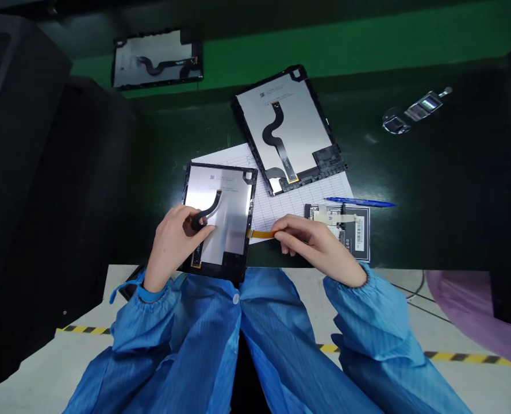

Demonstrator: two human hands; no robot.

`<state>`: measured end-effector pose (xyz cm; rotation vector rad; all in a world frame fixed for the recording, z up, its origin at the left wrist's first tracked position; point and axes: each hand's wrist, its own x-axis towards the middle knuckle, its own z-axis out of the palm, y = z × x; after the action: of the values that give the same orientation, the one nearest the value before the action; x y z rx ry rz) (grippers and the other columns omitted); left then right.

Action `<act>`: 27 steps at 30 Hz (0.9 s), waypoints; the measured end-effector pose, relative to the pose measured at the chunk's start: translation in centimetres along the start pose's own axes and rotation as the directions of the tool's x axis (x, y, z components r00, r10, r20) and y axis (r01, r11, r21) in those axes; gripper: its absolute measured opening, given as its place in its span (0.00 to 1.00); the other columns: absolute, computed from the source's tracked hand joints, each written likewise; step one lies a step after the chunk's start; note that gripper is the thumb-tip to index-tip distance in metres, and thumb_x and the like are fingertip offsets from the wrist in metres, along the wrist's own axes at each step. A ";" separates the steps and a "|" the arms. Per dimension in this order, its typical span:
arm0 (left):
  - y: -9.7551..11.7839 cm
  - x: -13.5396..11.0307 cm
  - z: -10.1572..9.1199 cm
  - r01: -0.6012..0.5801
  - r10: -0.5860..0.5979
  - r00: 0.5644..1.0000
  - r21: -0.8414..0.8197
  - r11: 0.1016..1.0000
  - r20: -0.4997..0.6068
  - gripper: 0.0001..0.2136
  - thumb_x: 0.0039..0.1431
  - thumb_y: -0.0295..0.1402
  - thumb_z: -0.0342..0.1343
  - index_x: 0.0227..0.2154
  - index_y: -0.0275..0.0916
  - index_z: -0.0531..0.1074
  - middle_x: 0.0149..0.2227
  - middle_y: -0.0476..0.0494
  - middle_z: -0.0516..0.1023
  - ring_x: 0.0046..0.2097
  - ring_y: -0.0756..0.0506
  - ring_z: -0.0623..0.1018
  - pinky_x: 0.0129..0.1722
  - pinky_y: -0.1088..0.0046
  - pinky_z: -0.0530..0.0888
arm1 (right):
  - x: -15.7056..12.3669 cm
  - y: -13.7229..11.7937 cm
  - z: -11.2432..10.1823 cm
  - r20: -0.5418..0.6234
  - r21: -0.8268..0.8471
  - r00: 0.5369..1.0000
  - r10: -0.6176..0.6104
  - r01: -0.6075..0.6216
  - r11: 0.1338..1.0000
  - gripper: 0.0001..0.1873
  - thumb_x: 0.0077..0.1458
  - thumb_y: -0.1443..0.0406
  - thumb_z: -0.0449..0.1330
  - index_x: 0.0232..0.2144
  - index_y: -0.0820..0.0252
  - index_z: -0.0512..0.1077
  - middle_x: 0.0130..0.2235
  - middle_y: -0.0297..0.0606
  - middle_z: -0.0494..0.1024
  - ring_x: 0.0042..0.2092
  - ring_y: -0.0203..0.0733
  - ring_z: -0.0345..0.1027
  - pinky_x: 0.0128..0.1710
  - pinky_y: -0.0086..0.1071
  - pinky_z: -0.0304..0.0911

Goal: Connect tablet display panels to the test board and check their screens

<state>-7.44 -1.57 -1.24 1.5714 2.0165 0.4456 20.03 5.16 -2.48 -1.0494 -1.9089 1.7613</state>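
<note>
Orange strip [262, 234], right hand [302, 240] pinching.

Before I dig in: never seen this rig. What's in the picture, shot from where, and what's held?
No machine here: just a person's two bare hands in blue sleeves. The one picture comes from a camera on their head, looking forward and down.

The left hand is over a screen-like panel, fingers at its black ribbon; how firmly it grips, I can't tell. The right hand pinches an orange strip at the panel's right edge.

Around them on the dark table: a second panel partly over a printed sheet, a blue pen and a labelled black part.
</note>
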 end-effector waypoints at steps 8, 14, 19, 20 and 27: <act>2.7 -0.4 -0.9 0.059 0.074 0.981 -0.646 0.761 0.177 0.09 0.62 0.36 0.58 0.29 0.37 0.77 0.21 0.50 0.74 0.24 0.51 0.73 0.26 0.76 0.70 | -0.2 -1.1 2.1 -0.132 0.046 0.991 0.022 -0.016 0.999 0.12 0.63 0.58 0.58 0.34 0.61 0.71 0.21 0.28 0.68 0.21 0.29 0.62 0.23 0.26 0.58; 3.8 -1.2 -0.3 0.048 0.118 0.973 -0.669 0.742 0.200 0.12 0.65 0.37 0.55 0.31 0.38 0.80 0.23 0.49 0.76 0.27 0.51 0.74 0.30 0.76 0.71 | 0.5 -2.1 3.9 -0.120 0.158 0.993 -0.009 0.028 0.987 0.10 0.63 0.60 0.57 0.35 0.61 0.72 0.21 0.27 0.67 0.20 0.28 0.61 0.21 0.26 0.57; 3.9 -1.7 0.0 0.084 0.126 0.962 -0.704 0.705 0.242 0.12 0.66 0.37 0.54 0.34 0.38 0.80 0.23 0.49 0.75 0.26 0.51 0.73 0.29 0.75 0.71 | 0.9 -2.3 4.5 -0.150 0.148 0.988 -0.034 0.057 0.987 0.11 0.63 0.60 0.57 0.35 0.61 0.75 0.20 0.28 0.68 0.20 0.29 0.60 0.22 0.27 0.56; 3.8 -1.6 0.0 0.097 0.112 0.966 -0.725 0.681 0.235 0.13 0.66 0.39 0.53 0.34 0.38 0.80 0.23 0.49 0.75 0.26 0.50 0.73 0.29 0.74 0.71 | 1.0 -2.3 4.6 -0.159 0.148 0.987 -0.038 0.062 0.987 0.11 0.63 0.60 0.58 0.35 0.61 0.75 0.20 0.28 0.68 0.19 0.29 0.60 0.21 0.27 0.56; 1.4 0.7 -0.5 0.274 -0.103 0.961 -0.861 0.428 0.255 0.27 0.64 0.52 0.44 0.43 0.35 0.79 0.32 0.39 0.80 0.32 0.44 0.77 0.37 0.67 0.74 | 1.1 -1.9 4.7 -0.191 0.165 0.981 -0.039 0.072 0.984 0.10 0.61 0.60 0.59 0.33 0.62 0.74 0.22 0.29 0.69 0.20 0.28 0.60 0.20 0.26 0.56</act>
<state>-6.72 -0.48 -0.20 0.6431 1.3520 1.0441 15.54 2.72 -1.68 -1.0484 -1.6278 1.6956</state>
